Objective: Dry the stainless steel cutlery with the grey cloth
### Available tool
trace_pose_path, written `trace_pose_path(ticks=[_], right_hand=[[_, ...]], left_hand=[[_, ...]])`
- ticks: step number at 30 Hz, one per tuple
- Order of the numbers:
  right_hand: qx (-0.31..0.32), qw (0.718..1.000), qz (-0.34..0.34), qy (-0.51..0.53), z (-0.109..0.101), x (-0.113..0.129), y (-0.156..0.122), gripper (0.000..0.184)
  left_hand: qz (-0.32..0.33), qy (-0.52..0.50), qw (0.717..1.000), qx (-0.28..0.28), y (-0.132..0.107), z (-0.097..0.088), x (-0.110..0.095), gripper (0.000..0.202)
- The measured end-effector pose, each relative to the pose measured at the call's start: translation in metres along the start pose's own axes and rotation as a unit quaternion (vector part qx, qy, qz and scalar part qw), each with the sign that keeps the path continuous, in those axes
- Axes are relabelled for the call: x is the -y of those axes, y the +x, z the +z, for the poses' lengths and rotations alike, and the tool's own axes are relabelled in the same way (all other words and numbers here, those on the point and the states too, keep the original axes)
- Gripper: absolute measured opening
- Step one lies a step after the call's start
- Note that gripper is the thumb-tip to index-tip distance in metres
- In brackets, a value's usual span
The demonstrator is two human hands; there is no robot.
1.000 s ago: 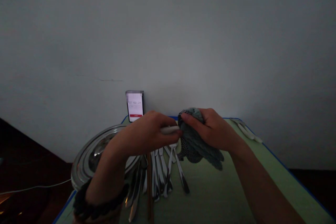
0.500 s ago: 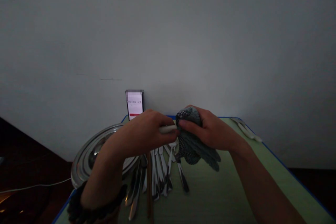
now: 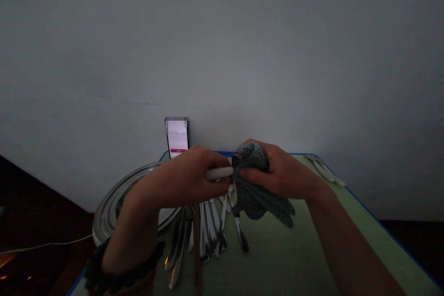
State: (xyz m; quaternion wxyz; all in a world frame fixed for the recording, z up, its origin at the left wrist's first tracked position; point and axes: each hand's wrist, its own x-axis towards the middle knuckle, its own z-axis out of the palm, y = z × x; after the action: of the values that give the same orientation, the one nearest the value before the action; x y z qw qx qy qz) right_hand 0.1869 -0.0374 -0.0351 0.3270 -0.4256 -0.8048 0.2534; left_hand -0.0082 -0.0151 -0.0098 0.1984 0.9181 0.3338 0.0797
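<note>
My left hand (image 3: 185, 173) is closed around the white handle (image 3: 219, 174) of a utensil. The utensil's other end disappears into a grey-green cloth (image 3: 258, 199) with a black-and-white checked side, so its kind cannot be made out. My right hand (image 3: 282, 171) grips the bunched cloth around that end, thumb on the near side. Loose folds hang below the fingers. Under both hands, several metal knives and forks (image 3: 204, 231) lie on the green table (image 3: 287, 259). One knife (image 3: 240, 231) rests slightly apart on their right.
A round metal tray (image 3: 104, 217) stands at the left, partly behind my left forearm. A phone (image 3: 178, 138) showing a timer leans on the wall. Brown chopsticks (image 3: 197, 249) lie among the cutlery. White-handled utensils (image 3: 324, 170) lie at the table's far right corner.
The cloth and my right hand have shifted slightly right along the utensil, and a bit more of the white handle shows. My left hand keeps its hold.
</note>
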Motion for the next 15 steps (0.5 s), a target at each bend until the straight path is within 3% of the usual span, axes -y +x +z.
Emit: trace_pose_path(ticks=[7, 15], right_hand=[[0.022, 0.999, 0.006, 0.024, -0.0006, -0.0021, -0.0010, 0.023], [0.003, 1.000, -0.005, -0.018, -0.0004, -0.0016, 0.0021, 0.010]], left_hand=[[-0.003, 0.002, 1.000, 0.005, -0.0006, -0.0008, 0.0012, 0.023], [0.003, 0.021, 1.000, 0.002, 0.0005, -0.0017, -0.0011, 0.031]])
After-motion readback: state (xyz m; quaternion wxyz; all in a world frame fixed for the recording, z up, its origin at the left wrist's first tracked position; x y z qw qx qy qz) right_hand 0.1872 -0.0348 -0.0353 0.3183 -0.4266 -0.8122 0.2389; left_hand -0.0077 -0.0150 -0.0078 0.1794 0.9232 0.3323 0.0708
